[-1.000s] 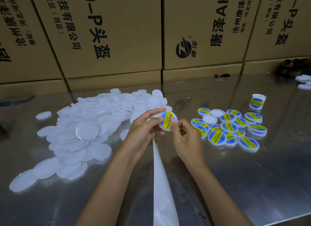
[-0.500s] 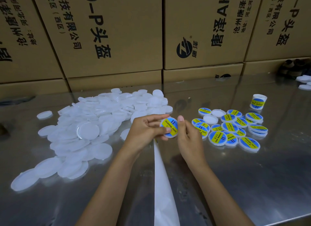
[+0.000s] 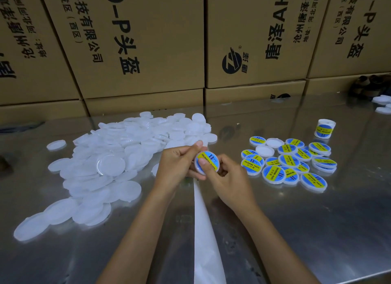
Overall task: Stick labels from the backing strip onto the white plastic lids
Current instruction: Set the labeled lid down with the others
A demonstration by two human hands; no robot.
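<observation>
Though partly covered, "SOLDERING PASTE" label (image 3: 208,159)

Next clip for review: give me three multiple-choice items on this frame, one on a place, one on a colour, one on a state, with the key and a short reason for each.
1. Where does the pile of plain white lids lie?
A. On the person's left
B. On the person's right
C. On the cardboard boxes

2. What colours does the label on the held lid show?
A. Red and white
B. Blue and yellow
C. Green and black

3. What are the hands doing with that lid?
A. Neither hand touches it
B. It lies flat on the table
C. Both hands hold it above the table

Key: 1 A, the pile spreads left of the left hand. 2 B, a yellow band crosses a blue disc. 3 C, the left hand and right hand have fingers on it.
</observation>
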